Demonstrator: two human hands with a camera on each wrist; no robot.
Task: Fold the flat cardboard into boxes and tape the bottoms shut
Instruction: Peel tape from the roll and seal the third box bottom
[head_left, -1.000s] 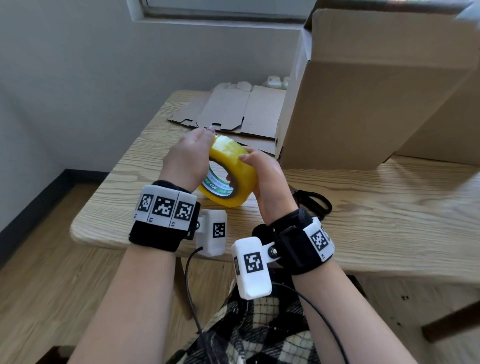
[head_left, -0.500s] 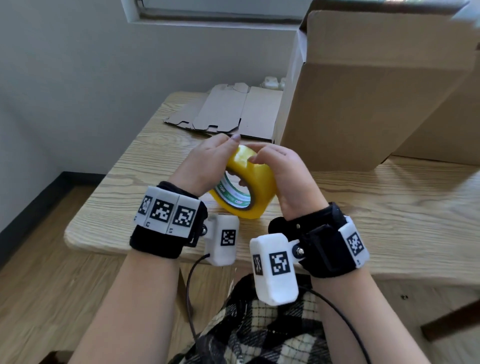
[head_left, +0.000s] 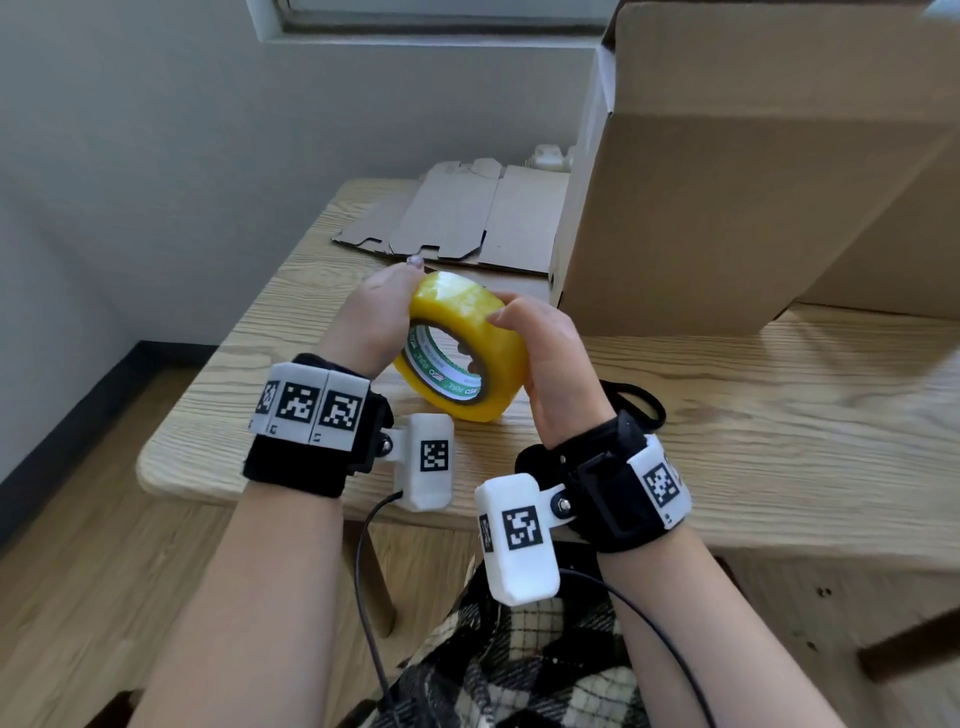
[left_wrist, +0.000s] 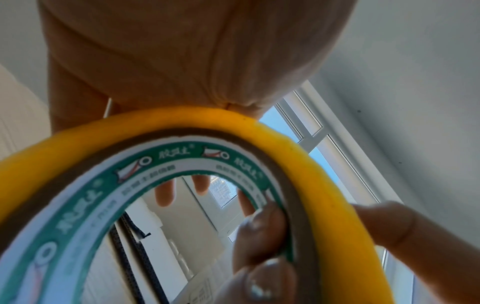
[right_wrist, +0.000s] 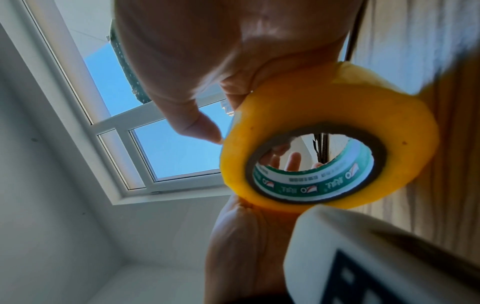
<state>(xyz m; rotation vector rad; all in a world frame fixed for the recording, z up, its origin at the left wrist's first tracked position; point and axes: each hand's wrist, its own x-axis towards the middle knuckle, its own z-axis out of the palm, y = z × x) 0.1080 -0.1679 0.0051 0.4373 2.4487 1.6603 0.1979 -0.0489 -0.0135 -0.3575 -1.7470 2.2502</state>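
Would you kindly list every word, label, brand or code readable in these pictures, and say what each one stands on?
Tape roll, green core band: Chinese brand characters beside a red-and-white logo, repeated; too blurred to quote.
Same band, white strip below: small print, unreadable.
Core seen from the head view: letters upside down, too small to read.
Wrist bands and camera housings: black-and-white square marker codes, no words.
Upright cardboard box and flat cardboard: no print visible.

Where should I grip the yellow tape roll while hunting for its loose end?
Probably as now: the left hand and right hand hold the tape roll from opposite sides, right fingers hooked through the core, leaving the outer band bare for a thumb.
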